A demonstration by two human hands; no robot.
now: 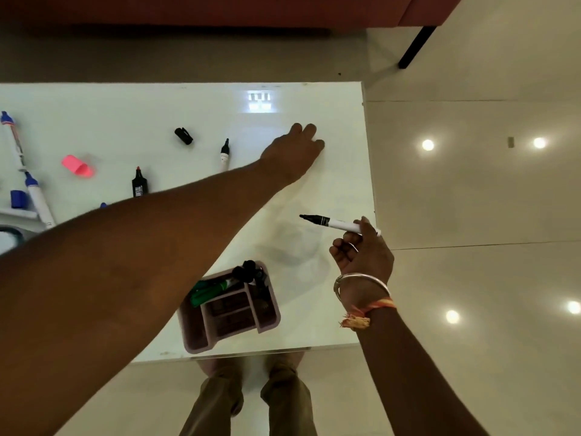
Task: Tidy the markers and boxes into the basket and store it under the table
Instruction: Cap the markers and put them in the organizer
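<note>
Far left on the white counter (125, 114) you had two blue-capped markers (36, 196) lying loose with a blue cap (19, 198) just beside them. A pink cap (78, 166) sat a bit further in, then a black marker with a red tip (140, 184). A loose black cap (184, 135) and an uncapped white marker (224, 155) lay near each other mid-counter. Your left grip (292, 152) was stretched way across, back of the hand up and fingers down on the counter. Honestly I couldn't tell if it had anything under it. The basket (270, 316) sat at the near edge, with a green marker (210, 291) and some dark ones in its far end. Your right grip (361, 250) hovered by the counter's right edge, pinching a white marker with a black tip (336, 223), tip pointing left.
</note>
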